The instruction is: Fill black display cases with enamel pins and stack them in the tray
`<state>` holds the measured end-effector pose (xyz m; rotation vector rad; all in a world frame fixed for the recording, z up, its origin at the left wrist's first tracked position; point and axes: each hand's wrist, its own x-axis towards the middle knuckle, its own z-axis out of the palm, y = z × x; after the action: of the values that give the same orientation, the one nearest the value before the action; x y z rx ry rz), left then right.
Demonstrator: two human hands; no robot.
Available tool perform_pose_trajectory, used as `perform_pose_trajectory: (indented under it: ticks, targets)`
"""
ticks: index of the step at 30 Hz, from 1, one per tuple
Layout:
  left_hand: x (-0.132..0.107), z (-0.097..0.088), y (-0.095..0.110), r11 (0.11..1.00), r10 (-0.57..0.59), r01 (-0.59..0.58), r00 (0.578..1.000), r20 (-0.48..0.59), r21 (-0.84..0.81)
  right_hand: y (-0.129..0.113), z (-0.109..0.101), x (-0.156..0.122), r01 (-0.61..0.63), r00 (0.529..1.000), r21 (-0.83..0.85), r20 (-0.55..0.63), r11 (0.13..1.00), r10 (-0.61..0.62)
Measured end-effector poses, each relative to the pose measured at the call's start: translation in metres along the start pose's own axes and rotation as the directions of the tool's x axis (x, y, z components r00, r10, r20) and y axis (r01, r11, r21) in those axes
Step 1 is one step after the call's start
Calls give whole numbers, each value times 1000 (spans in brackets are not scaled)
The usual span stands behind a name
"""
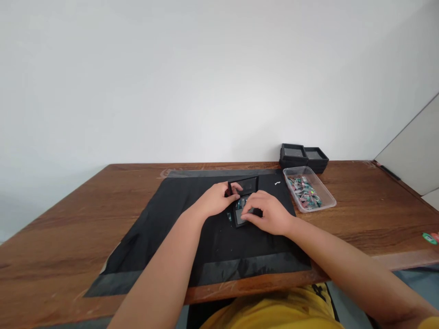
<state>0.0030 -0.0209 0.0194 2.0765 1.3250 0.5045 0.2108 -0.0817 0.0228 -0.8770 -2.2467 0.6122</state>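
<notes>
- White wall (pixel 219 82), spanning 12 o'clock; every hour here is read from the open black case (pixel 239 215) as the dial's centre.
- Brown wooden table (pixel 370 205), showing on both sides of the mat.
- Black mat (pixel 219 242), flat beneath the case, with a greyish strip (pixel 254 272) along its 6 o'clock edge.
- Clear plastic tub (pixel 322 187), about 3 o'clock, holding many small teal and pinkish pieces (pixel 305 192).
- Black tray stacks (pixel 295 161), two side by side, 2 o'clock, just beyond the tub.
- Left hand (pixel 219 197), 9 o'clock, thumb and fingers gripping the case's raised lid (pixel 252 184) at its edge.
- Right hand (pixel 267 212), between 3 and 4 o'clock, thumb and forefinger curled together over the case's lower half; whether they pinch anything, I cannot tell.
- Small teal piece (pixel 229 216), between 7 and 8 o'clock, just beside the case.
- White scrap (pixel 277 183), 2 o'clock, on the mat near the tub.
</notes>
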Motion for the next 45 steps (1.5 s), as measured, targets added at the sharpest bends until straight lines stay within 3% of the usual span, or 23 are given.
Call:
perform_pose_trajectory:
  ticks: [4, 7, 10, 15, 18, 21, 23, 25, 27, 29, 32, 37, 45]
  targets:
    - [-1, -1, 2, 1000, -9, 9, 1000, 1, 23, 4, -8, -2, -168, 973, 159, -131, 973, 189]
    - [-2, -1, 1, 1000, -15, 15, 1000, -2, 21, 10, -10, -2, -260, 946, 415, -70, 872, 316]
    - [-1, -1, -2, 1000, -6, 6, 1000, -9, 9, 11, -12, 0, -263, 944, 658, 23, 706, 330]
    - [-1, 1, -4, 1000, -19, 19, 1000, -6, -20, 0, -17, 0, -268, 934, 821, 92, 504, 346]
    - [-1, 2, -3, 999, -31, 30, 999, -14, -25, -5, -19, -1, -275, 929, 858, 120, 435, 351]
    - [-4, -4, -4, 1000, -26, 25, 1000, -17, -14, -3, -19, -1, -289, 920, 857, 125, 427, 372]
    - [-7, -13, -9, 1000, -9, 9, 1000, -10, -9, 0, -18, 0, -308, 920, 808, 119, 502, 372]
    - [-12, -24, -16, 999, -35, 35, 999, -12, 21, 4, -17, 0, -349, 917, 681, 107, 644, 384]
    - [-17, -35, -22, 995, -94, 95, 995, -36, 16, 6, -16, -1, -414, 899, 475, 79, 777, 431]
    - [-20, -41, -25, 991, -133, 132, 991, 8, 31, 7, -16, -2, -479, 873, 256, 39, 840, 487]
    - [-24, -41, -20, 986, -164, 160, 978, 132, 39, 4, -18, -2, -551, 834, 36, 22, 834, 551]
    - [-23, -31, -5, 984, -170, 151, 946, 276, 91, -2, -25, 1, -616, 782, -131, 18, 777, 623]
    - [-24, -22, 2, 965, -218, 168, 940, 263, 200, -9, -31, 1, -649, 714, -304, 73, 697, 697]
